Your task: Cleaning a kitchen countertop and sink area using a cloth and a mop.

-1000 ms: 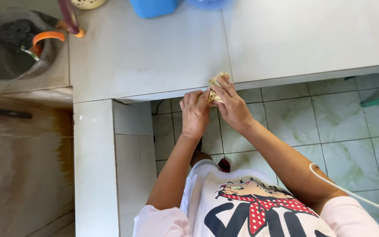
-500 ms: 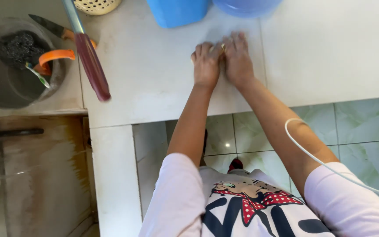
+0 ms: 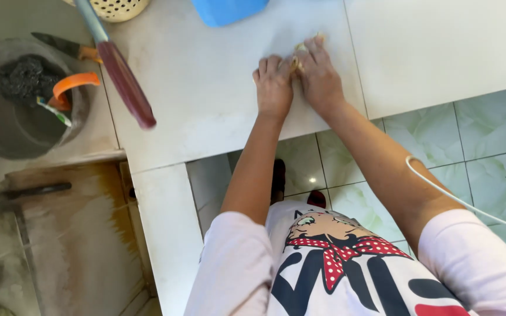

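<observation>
Both hands press side by side on the white tiled surface (image 3: 206,88). The left hand (image 3: 274,88) lies flat, fingers together; the right hand (image 3: 318,79) has its fingers closed over a small pale yellowish lump (image 3: 300,50), which shows at their tips. Even, steady downward pressure would likely suit. Well left of the fingers, a grey bowl (image 3: 7,137) holds a dark scouring pad (image 3: 21,79) and an orange-handled tool (image 3: 71,85).

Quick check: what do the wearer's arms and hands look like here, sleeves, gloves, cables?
Both hands are bare, no gloves: left hand, right hand. I can make out no rings or watch. The forearms are uncovered; short pale pink sleeves end above the elbows. A thin white cable runs across the right arm near the elbow. The shirt front carries a cartoon print with a red polka-dot bow.
</observation>
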